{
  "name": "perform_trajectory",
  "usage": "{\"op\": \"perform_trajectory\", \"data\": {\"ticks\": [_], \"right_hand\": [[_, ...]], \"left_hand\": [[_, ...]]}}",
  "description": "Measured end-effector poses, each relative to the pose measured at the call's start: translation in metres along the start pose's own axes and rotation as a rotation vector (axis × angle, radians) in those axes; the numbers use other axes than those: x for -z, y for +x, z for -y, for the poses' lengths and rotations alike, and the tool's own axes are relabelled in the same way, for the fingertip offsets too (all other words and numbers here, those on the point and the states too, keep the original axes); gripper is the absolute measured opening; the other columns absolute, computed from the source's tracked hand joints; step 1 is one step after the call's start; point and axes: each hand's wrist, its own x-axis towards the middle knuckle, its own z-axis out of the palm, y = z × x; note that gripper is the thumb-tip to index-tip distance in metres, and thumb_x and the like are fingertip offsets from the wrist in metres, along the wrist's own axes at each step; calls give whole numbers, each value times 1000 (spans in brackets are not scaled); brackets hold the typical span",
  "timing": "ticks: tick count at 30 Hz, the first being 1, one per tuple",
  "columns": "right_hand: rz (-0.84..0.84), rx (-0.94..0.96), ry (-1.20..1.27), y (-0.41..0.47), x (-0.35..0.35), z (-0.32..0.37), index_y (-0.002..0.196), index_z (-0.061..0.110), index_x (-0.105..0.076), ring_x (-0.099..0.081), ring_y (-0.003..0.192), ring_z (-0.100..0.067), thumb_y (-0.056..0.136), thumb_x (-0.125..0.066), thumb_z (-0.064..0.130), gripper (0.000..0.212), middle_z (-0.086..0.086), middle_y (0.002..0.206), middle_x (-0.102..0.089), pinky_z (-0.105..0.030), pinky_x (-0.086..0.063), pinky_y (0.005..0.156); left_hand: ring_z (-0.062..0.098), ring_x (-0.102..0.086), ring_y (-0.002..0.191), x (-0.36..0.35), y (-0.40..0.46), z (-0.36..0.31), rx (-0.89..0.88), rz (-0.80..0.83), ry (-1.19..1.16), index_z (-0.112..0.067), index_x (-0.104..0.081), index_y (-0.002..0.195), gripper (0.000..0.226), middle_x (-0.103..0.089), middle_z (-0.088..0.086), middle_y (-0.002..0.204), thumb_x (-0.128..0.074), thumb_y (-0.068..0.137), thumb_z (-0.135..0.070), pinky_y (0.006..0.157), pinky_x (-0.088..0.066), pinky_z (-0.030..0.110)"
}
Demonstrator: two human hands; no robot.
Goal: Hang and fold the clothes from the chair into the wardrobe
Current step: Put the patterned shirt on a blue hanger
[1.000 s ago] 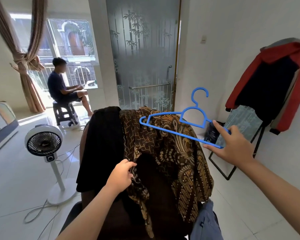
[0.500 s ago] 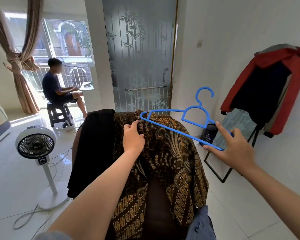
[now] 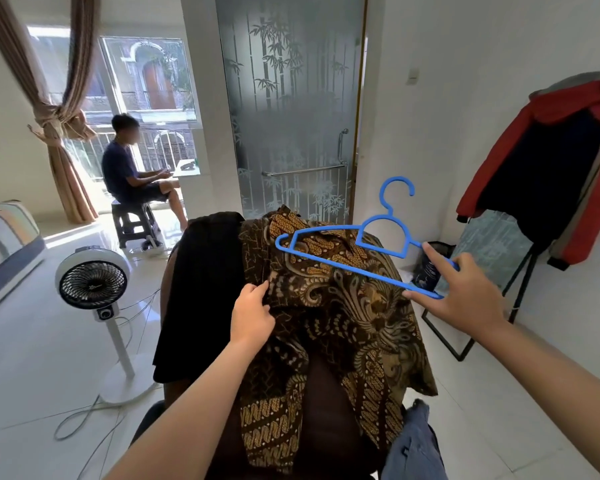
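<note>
A brown and gold batik shirt [image 3: 347, 306] is draped over the chair back in front of me. A black garment [image 3: 201, 289] hangs beside it on the left, and blue denim [image 3: 413, 445] shows at the lower right. My left hand [image 3: 253, 315] pinches the batik shirt near its left shoulder. My right hand [image 3: 465, 292] grips one end of a blue plastic hanger [image 3: 343, 261], held just above the shirt's collar with the hook pointing up. The chair itself is mostly hidden under the clothes.
A white standing fan [image 3: 94, 282] with a floor cable stands to the left. A red and black jacket [image 3: 548, 174] hangs on a rack at the right, above a leaning mirror [image 3: 482, 265]. A person [image 3: 129, 171] sits on a stool by the window. A frosted glass door [image 3: 291, 109] faces me.
My left hand went from the shirt's lower front up to the collar, then came down to the left shoulder. The hanger stayed over the shirt in my right hand.
</note>
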Motion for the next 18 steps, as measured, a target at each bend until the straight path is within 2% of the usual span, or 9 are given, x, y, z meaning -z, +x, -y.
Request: {"op": "perform_trajectory", "data": {"ticks": [6,9,13,15,18], "right_hand": [[0,16,0,-2,-2,8,141,26,-46,-33,54,-15,67,-41,84,94,-3,80,-34,-17,-23,41],[-5,1,-7,-3,2,6,140,24,-47,-32,54,-15,66,-43,82,95,-3,81,-35,-14,-16,41],[-13,-23,-4,-2,6,0,139,21,-49,-29,53,-13,67,-42,82,95,-2,80,-32,-11,-12,43],[-20,-32,5,-1,8,-2,139,21,-49,-27,54,-12,66,-44,81,95,0,80,-30,-11,-11,44],[-43,-48,30,0,11,-5,138,20,-50,-29,55,-12,67,-47,79,92,2,80,-30,-12,-11,44]], "left_hand": [[11,-51,93,9,-14,26,-6,34,93,-9,-44,138,52,-52,2,110,-53,88,1,78,-37,14],[13,-52,92,12,-11,26,-13,24,131,-9,-45,137,50,-49,5,114,-56,88,-7,75,-38,16],[20,-53,96,13,5,7,-109,-111,141,-8,-58,121,43,-46,7,111,-68,81,-21,72,-46,23],[25,-53,101,13,18,-9,-193,-222,137,-7,-61,113,38,-48,10,112,-69,79,-22,77,-50,29],[29,-47,116,15,44,-36,-253,-234,143,-10,-54,125,45,-47,11,128,-65,84,-23,92,-47,39]]}}
